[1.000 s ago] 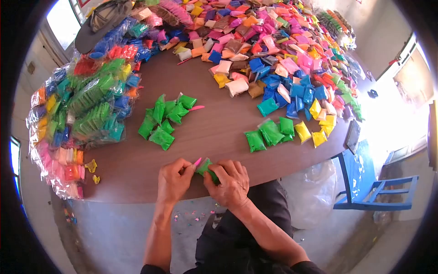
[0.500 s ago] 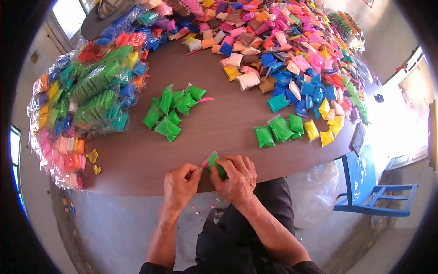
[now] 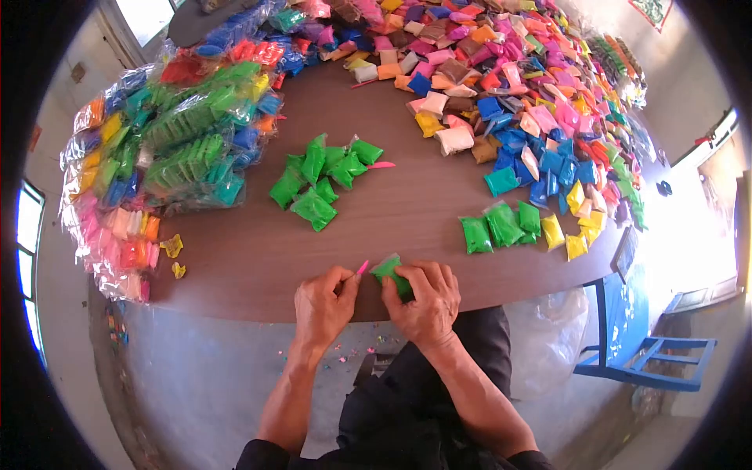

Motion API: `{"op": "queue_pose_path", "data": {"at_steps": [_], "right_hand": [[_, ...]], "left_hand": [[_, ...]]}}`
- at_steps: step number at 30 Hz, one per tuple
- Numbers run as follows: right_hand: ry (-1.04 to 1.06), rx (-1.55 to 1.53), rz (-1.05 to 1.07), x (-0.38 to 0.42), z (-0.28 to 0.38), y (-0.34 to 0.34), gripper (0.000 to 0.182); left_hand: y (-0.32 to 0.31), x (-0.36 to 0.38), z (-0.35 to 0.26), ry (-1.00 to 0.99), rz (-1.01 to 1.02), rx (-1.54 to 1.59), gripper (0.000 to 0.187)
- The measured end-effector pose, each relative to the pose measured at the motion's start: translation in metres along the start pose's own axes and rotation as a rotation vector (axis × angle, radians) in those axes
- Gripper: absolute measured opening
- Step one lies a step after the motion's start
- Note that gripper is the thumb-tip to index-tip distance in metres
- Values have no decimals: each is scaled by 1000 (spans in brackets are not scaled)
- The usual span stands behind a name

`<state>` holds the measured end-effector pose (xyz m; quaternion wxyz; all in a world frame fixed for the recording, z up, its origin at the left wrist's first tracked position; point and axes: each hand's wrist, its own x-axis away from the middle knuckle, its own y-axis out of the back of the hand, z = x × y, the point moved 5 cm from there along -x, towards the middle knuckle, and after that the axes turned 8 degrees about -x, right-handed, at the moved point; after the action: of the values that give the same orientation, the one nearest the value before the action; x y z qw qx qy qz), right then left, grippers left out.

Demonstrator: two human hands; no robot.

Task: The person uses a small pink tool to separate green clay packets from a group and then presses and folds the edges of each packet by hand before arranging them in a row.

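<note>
Spreading across the middle of the frame, the brown table [image 3: 407, 192] sits farther right and slightly higher than half a second ago, along with everything on it. A heap of coloured packets [image 3: 540, 117] fills the upper right, its top cut off by the frame's edge. Bagged bundles [image 3: 184, 125] cover the upper left; glare on their clear wrapping makes single packets hard to make out. One cluster of green packets [image 3: 315, 210] lies left of centre. Both hands have shifted rightward too. At lower centre, the right hand [image 3: 425, 304] grasps a green packet [image 3: 388, 269] between thumb and bent fingers, covering much of it. Just left of that, the left hand [image 3: 326, 305] pinches a slim pink piece [image 3: 363, 267] between thumb and forefinger, other fingers curled in; only its tip shows. That tip overlapped the held packet earlier and now stands just apart from it.
</note>
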<state>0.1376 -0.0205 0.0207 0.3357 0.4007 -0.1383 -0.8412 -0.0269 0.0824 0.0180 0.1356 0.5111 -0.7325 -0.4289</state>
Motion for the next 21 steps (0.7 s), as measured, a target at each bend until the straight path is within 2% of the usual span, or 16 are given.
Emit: {"op": "queue_pose_path", "data": {"at_steps": [3,9,10,13,15,18,21], "right_hand": [[-31,-3,50,0,-1,2,17],[-19,-266,39,-10,-4,21,16],[-42,-282,110,-10,-7,22,21],[88,-283,239,-13,-13,21,21],[67,-278,251,-10,-17,18,21],[62,-243,231,-8,-14,15,22],[66,-213,215,-6,-10,15,24]], "left_hand": [[3,5,4,96,11,157,15],[5,16,8,176,41,197,13],[6,18,4,156,21,197,13],[5,22,-19,124,-3,217,14],[0,26,-31,150,31,259,14],[-17,29,-22,27,-60,88,14],[-8,13,-5,100,-46,9,12]]}}
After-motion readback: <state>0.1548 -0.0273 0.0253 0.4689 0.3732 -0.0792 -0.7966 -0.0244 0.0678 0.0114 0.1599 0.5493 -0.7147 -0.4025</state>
